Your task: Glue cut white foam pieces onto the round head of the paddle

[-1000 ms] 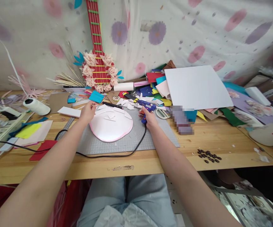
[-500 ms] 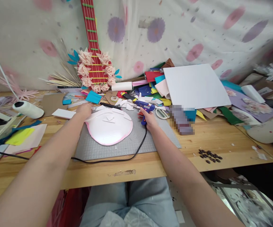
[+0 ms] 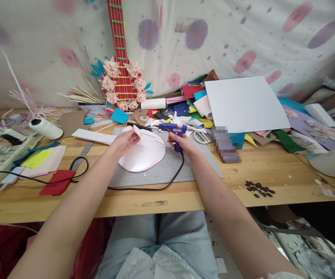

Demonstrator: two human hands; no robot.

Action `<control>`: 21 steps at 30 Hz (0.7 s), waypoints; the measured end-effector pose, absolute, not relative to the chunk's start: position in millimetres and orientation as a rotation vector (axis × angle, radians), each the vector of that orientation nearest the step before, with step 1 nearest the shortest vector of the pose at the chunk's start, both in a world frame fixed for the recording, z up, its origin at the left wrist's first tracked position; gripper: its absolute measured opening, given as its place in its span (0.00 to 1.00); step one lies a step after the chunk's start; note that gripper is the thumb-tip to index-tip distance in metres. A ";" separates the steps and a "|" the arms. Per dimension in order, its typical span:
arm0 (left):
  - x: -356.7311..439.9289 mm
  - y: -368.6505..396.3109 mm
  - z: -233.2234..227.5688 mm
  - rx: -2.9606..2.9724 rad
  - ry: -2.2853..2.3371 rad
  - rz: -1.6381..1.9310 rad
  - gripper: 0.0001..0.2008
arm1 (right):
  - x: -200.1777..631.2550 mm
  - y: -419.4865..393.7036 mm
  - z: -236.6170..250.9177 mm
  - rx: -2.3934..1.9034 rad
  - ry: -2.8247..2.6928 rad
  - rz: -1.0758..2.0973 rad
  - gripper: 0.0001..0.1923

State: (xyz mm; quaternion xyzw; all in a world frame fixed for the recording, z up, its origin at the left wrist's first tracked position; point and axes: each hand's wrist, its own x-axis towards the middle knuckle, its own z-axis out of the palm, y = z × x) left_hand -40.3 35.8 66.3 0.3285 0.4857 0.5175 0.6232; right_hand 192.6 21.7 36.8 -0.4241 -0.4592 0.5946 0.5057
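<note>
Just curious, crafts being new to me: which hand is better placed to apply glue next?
Probably the right hand: it grips the blue glue gun, which points toward the side of the left hand. That one holds a small white piece over the pink-edged white disc.

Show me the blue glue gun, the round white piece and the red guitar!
Blue glue gun (image 3: 171, 127), head view: on its body.
Round white piece (image 3: 143, 156), head view: on its bare face.
Red guitar (image 3: 122, 82), head view: on its front.
</note>
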 end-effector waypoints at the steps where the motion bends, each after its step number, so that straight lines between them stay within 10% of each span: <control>1: -37.2 29.2 64.1 0.670 1.090 1.145 0.05 | 191.6 19.9 37.5 -1.018 -1.134 1.452 0.19; 21: -34.0 10.5 53.2 0.498 1.012 0.969 0.09 | 183.6 19.7 29.8 -1.050 -1.410 1.465 0.18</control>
